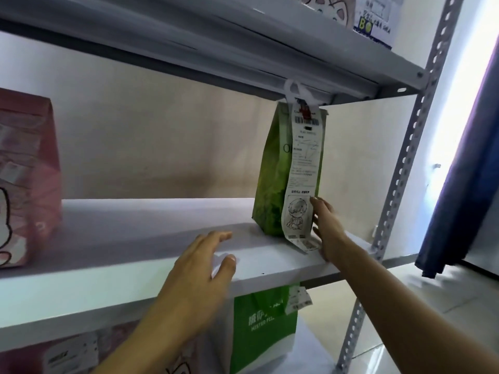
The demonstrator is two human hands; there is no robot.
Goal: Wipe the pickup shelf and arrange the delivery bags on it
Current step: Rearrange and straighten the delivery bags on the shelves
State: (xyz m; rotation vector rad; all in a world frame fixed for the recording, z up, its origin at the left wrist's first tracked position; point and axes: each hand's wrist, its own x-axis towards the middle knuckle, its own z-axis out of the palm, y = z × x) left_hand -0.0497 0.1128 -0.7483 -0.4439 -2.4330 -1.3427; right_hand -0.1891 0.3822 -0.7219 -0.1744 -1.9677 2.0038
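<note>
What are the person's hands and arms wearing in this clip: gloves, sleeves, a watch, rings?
Nothing shows on either. The left hand and right hand are bare, without gloves or visible rings, and both forearms are uncovered as far as the frame edge, with no sleeve, watch or band in view.

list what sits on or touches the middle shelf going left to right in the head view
pink bag → left hand over the shelf's front edge → green bag with its long receipt → right hand against that bag's right side
</note>
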